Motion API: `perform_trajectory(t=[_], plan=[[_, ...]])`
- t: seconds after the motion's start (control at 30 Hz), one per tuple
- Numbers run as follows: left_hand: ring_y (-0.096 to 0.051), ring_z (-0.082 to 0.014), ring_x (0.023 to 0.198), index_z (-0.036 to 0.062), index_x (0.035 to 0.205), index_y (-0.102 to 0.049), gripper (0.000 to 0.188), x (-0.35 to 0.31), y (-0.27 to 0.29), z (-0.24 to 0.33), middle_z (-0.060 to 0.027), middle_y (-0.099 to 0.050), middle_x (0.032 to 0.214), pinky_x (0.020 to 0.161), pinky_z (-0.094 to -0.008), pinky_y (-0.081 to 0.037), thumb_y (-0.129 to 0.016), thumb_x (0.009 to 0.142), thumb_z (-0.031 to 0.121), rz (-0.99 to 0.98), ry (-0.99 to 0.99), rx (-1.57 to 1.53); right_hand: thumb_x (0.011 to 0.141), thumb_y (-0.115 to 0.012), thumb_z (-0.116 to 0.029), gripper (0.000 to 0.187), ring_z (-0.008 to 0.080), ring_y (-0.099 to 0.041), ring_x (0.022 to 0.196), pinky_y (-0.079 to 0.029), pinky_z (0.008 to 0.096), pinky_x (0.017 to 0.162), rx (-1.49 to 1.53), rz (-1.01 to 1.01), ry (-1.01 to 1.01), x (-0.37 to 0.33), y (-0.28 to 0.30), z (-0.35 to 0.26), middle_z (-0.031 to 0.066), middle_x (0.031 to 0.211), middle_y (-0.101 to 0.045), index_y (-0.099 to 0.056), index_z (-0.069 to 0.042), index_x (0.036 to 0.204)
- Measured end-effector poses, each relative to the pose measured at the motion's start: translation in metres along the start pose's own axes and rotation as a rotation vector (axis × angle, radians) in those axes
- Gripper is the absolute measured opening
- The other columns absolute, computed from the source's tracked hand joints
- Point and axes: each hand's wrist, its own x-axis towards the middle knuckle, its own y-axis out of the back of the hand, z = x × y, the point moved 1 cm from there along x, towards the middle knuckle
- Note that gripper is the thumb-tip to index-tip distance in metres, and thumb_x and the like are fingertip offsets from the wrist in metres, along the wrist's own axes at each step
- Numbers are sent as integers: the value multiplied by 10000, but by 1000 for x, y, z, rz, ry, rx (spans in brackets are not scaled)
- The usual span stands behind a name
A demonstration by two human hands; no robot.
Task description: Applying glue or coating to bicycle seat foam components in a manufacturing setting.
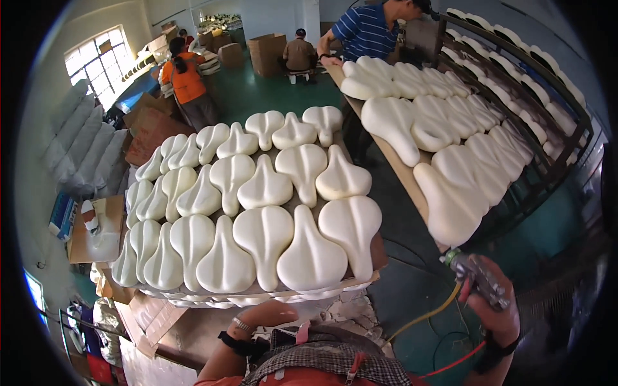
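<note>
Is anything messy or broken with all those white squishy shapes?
Nothing looks broken. The white foam shapes lie in neat alternating rows on the board. The only untidy bit is crumbled white scraps on the floor just below it, near the left arm. The right hand holds a spray gun.

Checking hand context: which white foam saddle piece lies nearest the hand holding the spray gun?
The one at the near end of the right-hand board, closest to the right hand and its spray gun.

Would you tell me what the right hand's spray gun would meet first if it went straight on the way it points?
Probably the nearest white foam saddle on the right-hand board; the spray gun in the right hand points up-left at it, though depth is unclear.
</note>
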Motion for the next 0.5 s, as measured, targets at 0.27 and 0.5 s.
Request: perform_trajectory(t=[0.27, 0.5], plan=[[-641, -201, 786, 89, 1047, -625, 379, -141, -106, -128, -80, -677, 894, 639, -347, -563, -499, 888, 409, -341, 1249, -966, 755, -628, -48, 575, 86, -560, 715, -478, 227, 642, -48, 161, 63, 53, -70, -53, 57, 879, -600, -434, 38, 1289], [-646, -258, 856, 50, 1084, -564, 355, -226, -229, -159, -142, -641, 1018, 694, -384, -543, -503, 905, 351, 132, 1331, -1333, 749, -633, -42, 592, 93, -564, 696, -484, 234, 626, -107, 96, -96, 39, -99, -79, 55, 882, -597, -429, 29, 1300]])
